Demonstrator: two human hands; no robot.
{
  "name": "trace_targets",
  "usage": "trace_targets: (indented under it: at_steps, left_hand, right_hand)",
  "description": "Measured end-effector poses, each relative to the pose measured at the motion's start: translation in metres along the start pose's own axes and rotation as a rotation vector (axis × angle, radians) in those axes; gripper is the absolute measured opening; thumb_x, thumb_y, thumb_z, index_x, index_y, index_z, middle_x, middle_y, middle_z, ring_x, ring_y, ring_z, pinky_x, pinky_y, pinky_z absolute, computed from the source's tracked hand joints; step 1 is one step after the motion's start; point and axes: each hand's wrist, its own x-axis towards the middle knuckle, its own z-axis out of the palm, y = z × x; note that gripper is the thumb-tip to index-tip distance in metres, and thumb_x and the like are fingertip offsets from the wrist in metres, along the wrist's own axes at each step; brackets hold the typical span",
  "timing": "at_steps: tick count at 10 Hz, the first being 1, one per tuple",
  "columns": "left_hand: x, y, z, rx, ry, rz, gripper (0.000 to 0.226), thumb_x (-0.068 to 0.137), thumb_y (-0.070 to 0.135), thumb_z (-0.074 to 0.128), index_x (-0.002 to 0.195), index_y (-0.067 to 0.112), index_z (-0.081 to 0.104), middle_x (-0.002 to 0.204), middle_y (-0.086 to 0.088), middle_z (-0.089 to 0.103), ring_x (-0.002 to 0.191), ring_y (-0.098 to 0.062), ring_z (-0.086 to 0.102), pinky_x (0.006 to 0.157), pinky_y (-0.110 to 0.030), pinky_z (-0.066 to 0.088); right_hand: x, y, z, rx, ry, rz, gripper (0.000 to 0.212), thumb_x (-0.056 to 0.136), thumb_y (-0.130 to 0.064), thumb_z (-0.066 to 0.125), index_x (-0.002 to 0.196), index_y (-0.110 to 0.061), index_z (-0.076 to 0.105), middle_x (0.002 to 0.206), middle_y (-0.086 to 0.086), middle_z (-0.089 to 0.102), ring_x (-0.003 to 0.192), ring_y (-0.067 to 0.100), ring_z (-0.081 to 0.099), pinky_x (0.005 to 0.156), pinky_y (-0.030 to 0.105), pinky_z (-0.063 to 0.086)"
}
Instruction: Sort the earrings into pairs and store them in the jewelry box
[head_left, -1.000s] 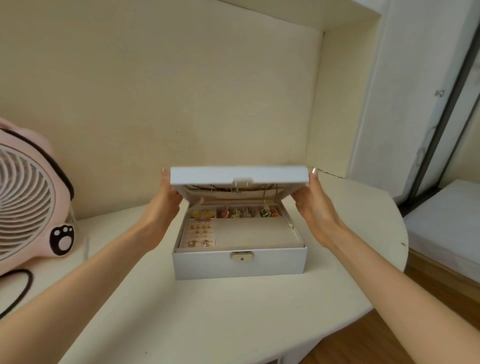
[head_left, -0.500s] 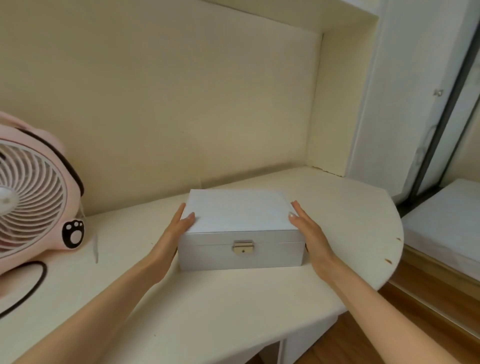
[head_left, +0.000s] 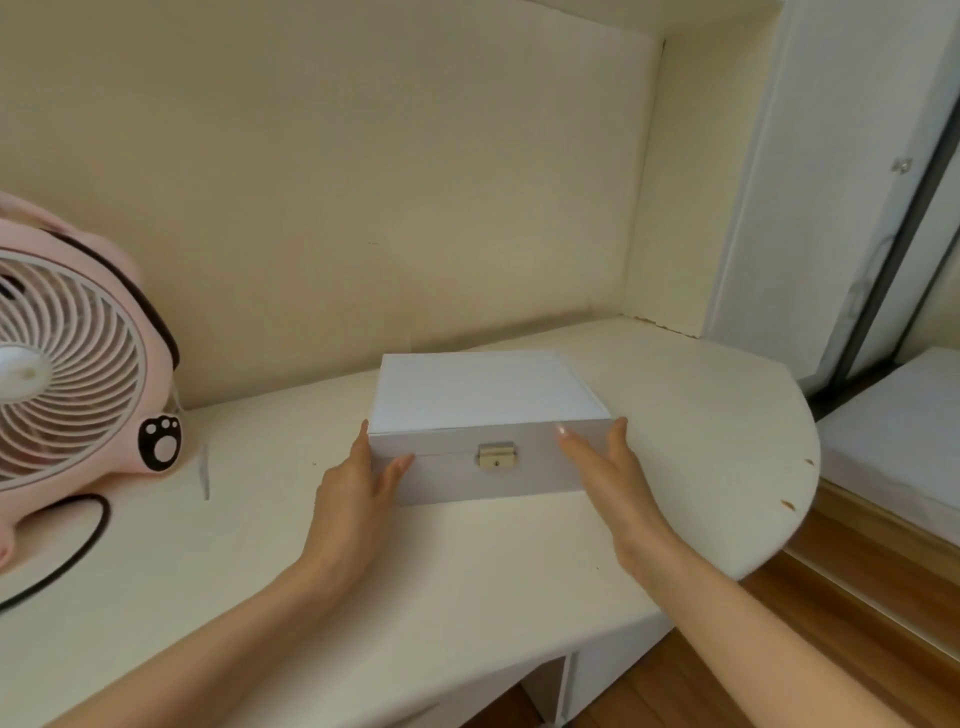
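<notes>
The white jewelry box (head_left: 483, 400) sits on the cream table with its lid down and a small gold clasp (head_left: 496, 457) on its front face. My left hand (head_left: 358, 493) touches the box's front left corner with straight fingers. Over at the front right corner, my right hand (head_left: 602, 467) lies with straight fingers against the front face and its thumb by the side. No earrings show; the lid hides the inside.
A pink desk fan (head_left: 67, 374) with a paw print stands at the left, its black cord (head_left: 78, 551) looping on the cream table (head_left: 467, 571). The table's rounded edge (head_left: 800, 493) drops to wooden floor at the right. A wall rises behind the box.
The lid, held up a second ago with earrings visible inside, came down. Both hands then slid from the lid's sides to the box's front corners.
</notes>
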Motion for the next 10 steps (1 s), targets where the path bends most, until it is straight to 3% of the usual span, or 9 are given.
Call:
trace_targets:
  at_steps: [1, 2, 4, 5, 6, 7, 8, 9, 10]
  left_hand:
    - [0.029, -0.003, 0.012, 0.096, 0.009, 0.005, 0.037, 0.097, 0.03, 0.042, 0.131, 0.016, 0.043, 0.09, -0.003, 0.064, 0.076, -0.02, 0.051, 0.057, -0.03, 0.031]
    - [0.064, -0.011, 0.029, 0.137, 0.006, -0.029, 0.038, 0.098, 0.031, 0.04, 0.131, 0.013, 0.042, 0.098, -0.012, 0.067, 0.084, -0.031, 0.058, 0.064, -0.031, 0.034]
    - [0.11, -0.026, 0.05, 0.064, 0.086, -0.148, 0.037, 0.097, 0.037, 0.039, 0.119, 0.01, 0.053, 0.097, -0.012, 0.068, 0.094, -0.036, 0.058, 0.076, -0.04, 0.044]
    - [0.117, -0.031, 0.056, 0.003, 0.093, -0.168, 0.032, 0.096, 0.036, 0.042, 0.112, 0.013, 0.057, 0.086, -0.014, 0.066, 0.087, -0.034, 0.06, 0.074, -0.037, 0.043]
    - [0.124, -0.037, 0.062, -0.09, 0.046, -0.17, 0.014, 0.095, 0.036, 0.045, 0.093, 0.028, 0.056, 0.078, -0.005, 0.059, 0.083, -0.028, 0.058, 0.073, -0.035, 0.04]
    - [0.128, -0.037, 0.063, -0.123, 0.03, -0.188, 0.03, 0.094, 0.037, 0.047, 0.117, 0.02, 0.057, 0.077, 0.0, 0.055, 0.084, -0.024, 0.056, 0.074, -0.032, 0.038]
    - [0.128, -0.041, 0.064, -0.109, 0.027, -0.207, 0.044, 0.094, 0.039, 0.046, 0.132, 0.016, 0.049, 0.089, -0.01, 0.066, 0.09, -0.024, 0.059, 0.075, -0.031, 0.038]
    - [0.127, -0.039, 0.06, -0.107, -0.031, -0.235, 0.042, 0.095, 0.037, 0.044, 0.129, 0.013, 0.052, 0.118, -0.009, 0.064, 0.107, -0.024, 0.059, 0.083, -0.029, 0.04]
    - [0.116, -0.035, 0.051, -0.165, -0.052, -0.275, 0.037, 0.095, 0.025, 0.046, 0.129, 0.009, 0.049, 0.129, -0.006, 0.054, 0.11, -0.022, 0.053, 0.086, -0.025, 0.037]
  right_hand:
    - [0.056, -0.005, 0.002, -0.04, -0.053, 0.03, 0.107, 0.073, -0.067, 0.058, 0.149, -0.03, -0.008, 0.151, -0.005, 0.03, 0.133, 0.018, 0.038, 0.113, 0.04, 0.03]
    - [0.118, -0.006, 0.01, -0.034, -0.106, 0.06, 0.126, 0.048, -0.081, 0.056, 0.149, -0.032, -0.001, 0.152, -0.008, 0.028, 0.135, 0.017, 0.035, 0.113, 0.043, 0.029]
    - [0.184, 0.0, 0.035, 0.034, -0.126, 0.089, 0.091, 0.077, -0.067, 0.053, 0.148, -0.031, 0.01, 0.149, -0.006, 0.032, 0.133, 0.017, 0.036, 0.109, 0.037, 0.031]
    - [0.204, 0.002, 0.045, 0.036, -0.12, 0.074, 0.084, 0.083, -0.061, 0.052, 0.148, -0.03, 0.009, 0.147, -0.007, 0.034, 0.132, 0.016, 0.036, 0.104, 0.033, 0.032]
    - [0.225, 0.003, 0.048, 0.023, -0.116, 0.053, 0.086, 0.084, -0.061, 0.051, 0.149, -0.028, 0.004, 0.148, -0.006, 0.032, 0.133, 0.016, 0.035, 0.108, 0.034, 0.031]
    - [0.238, 0.005, 0.047, -0.027, -0.1, 0.058, 0.092, 0.081, -0.065, 0.051, 0.149, -0.028, 0.0, 0.152, -0.005, 0.027, 0.136, 0.019, 0.033, 0.112, 0.042, 0.029]
    - [0.238, 0.004, 0.045, -0.075, -0.125, 0.078, 0.09, 0.084, -0.062, 0.049, 0.149, -0.026, -0.003, 0.153, -0.003, 0.025, 0.136, 0.02, 0.032, 0.113, 0.043, 0.029]
    - [0.214, -0.002, 0.045, -0.241, 0.011, 0.044, 0.083, 0.09, -0.05, 0.051, 0.15, -0.02, 0.003, 0.153, 0.004, 0.025, 0.137, 0.027, 0.03, 0.11, 0.042, 0.031]
    - [0.166, -0.016, 0.043, -0.246, 0.025, -0.137, 0.063, 0.09, -0.036, 0.057, 0.145, -0.021, 0.029, 0.148, 0.005, 0.034, 0.133, 0.024, 0.037, 0.106, 0.039, 0.036]
